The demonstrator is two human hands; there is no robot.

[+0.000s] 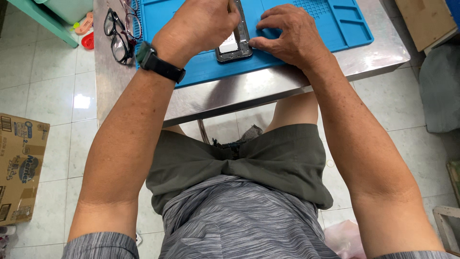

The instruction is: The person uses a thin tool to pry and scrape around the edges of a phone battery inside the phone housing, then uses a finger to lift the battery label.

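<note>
An opened phone body with a dark frame lies on a blue work mat on a steel table. My left hand, with a black watch on its wrist, is closed around a thin tool whose tip points into the phone. My right hand rests on the mat, its fingertips pressing on the phone's right edge. The top of the phone is cut off by the frame edge.
Two pairs of glasses lie at the mat's left edge. A cardboard box stands on the tiled floor at left. A green bench is far left, and a grey object sits at right.
</note>
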